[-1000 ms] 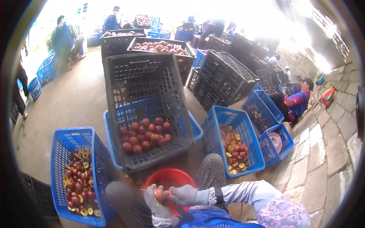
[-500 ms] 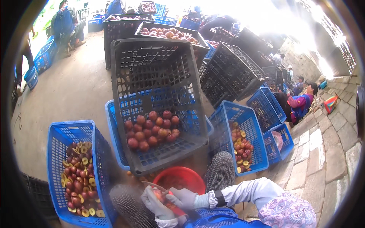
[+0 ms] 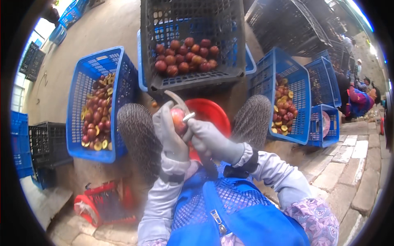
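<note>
My left hand [image 3: 169, 133], in a grey glove, is closed around a red plum [image 3: 178, 119] above the red basin [image 3: 215, 115]. My gloved right hand [image 3: 213, 139] grips a small tool with a short pale metal end [image 3: 188, 117] close against the plum's right side. Above the plum curves a thin pale strip [image 3: 175, 99]; whether it is part of the tool or a glove finger, I cannot tell. Beyond the basin, a tilted black crate [image 3: 197, 84] holds whole plums [image 3: 184, 57]. My fingers hide the tool's grip.
Blue crates with halved plums stand at left [image 3: 117, 135] and right [image 3: 301, 106]. A smaller blue crate [image 3: 324, 141] lies farther right. Black crates [image 3: 49, 143] stand at far left. A red object with a frame [image 3: 104, 201] rests behind the left crate. A person [image 3: 361, 100] sits at far right.
The view has tipped down toward my lap, so crates and basin sit higher in the picture. Both hands still hold the plum and tool together, now seen over the basin's near side.
</note>
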Demonstrator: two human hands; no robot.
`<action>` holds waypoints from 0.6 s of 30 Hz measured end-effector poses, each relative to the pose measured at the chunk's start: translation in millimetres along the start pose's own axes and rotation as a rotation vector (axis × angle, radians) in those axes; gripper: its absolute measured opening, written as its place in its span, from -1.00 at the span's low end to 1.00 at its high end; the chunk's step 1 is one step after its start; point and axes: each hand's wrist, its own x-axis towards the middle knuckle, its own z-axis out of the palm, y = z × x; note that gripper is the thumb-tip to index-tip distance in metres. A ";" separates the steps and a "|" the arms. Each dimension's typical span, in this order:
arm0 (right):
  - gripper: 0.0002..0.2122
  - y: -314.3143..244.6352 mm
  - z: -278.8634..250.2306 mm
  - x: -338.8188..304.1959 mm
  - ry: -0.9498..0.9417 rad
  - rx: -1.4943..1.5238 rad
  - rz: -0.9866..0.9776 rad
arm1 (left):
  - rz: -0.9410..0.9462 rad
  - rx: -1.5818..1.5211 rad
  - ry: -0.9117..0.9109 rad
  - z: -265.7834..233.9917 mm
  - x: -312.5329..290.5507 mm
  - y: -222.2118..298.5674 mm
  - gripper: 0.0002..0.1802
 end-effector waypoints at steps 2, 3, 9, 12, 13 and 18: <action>-0.52 -11.8 -3.3 -13.8 -0.101 0.126 0.063 | 0.011 0.039 -0.081 5.1 -1.9 7.8 -0.60; -0.52 -9.9 -6.9 -16.3 -0.149 0.212 0.081 | 0.110 0.151 -0.169 -7.0 4.4 -5.5 -0.57; -0.65 2.5 -31.3 -30.6 -0.540 0.741 0.068 | -0.790 -0.882 -0.494 -32.4 21.9 -18.4 -0.45; -0.49 -17.3 -50.8 -51.3 -0.190 0.099 -0.271 | -0.655 -0.843 -0.629 -35.1 14.2 -5.8 -0.36; -0.49 -16.8 -57.1 -53.5 -0.016 -0.180 -0.358 | -0.654 -0.839 -0.630 -34.1 9.8 -2.5 -0.36; -0.68 -14.3 -54.7 -60.7 -0.044 -0.383 -0.351 | -0.550 -0.702 -0.592 -34.3 1.1 -1.2 -0.30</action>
